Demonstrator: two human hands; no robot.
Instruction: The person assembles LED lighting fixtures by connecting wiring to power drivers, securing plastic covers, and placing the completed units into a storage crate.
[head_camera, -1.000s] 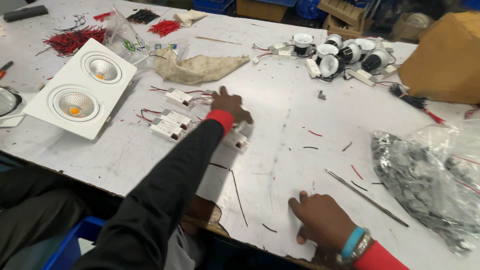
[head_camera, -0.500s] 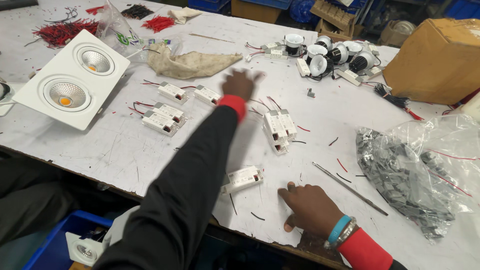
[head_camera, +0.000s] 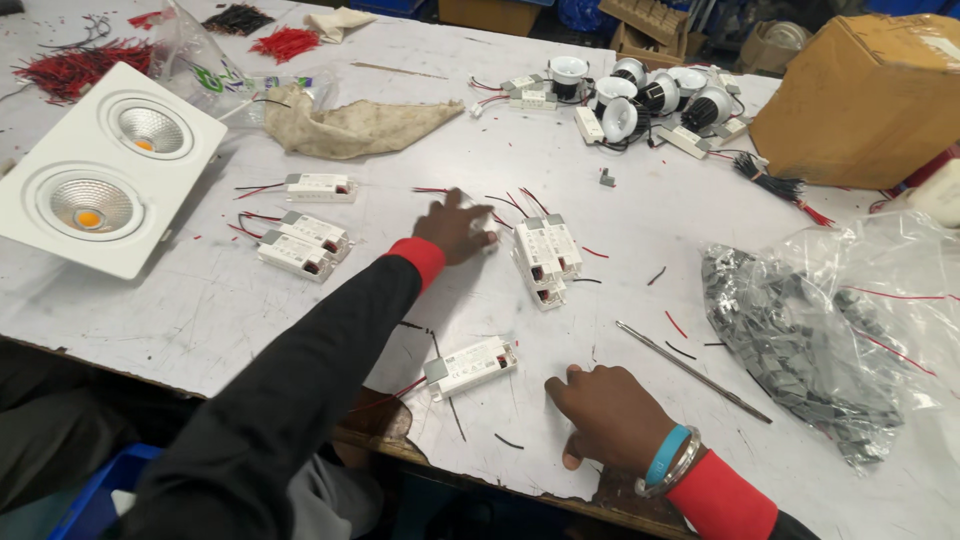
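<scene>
Here, left hand (head_camera: 455, 230) touches white boxes (head_camera: 545, 258).

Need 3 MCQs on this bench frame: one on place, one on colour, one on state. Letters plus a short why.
1. Where does the white twin downlight fixture lie?
A. left end of the table
B. on the cardboard box
C. inside the clear bag

2. What colour is the wristband on the right hand?
A. green
B. blue
C. yellow

3. What is the left hand doing?
A. holding the metal rod
B. resting in the lap
C. reaching out over the table beside the stack of white driver modules

Answers: 1 A, it sits at the picture's left edge; 2 B, a blue band shows by the red cuff; 3 C, the arm stretches forward, the hand next to the modules.
</scene>
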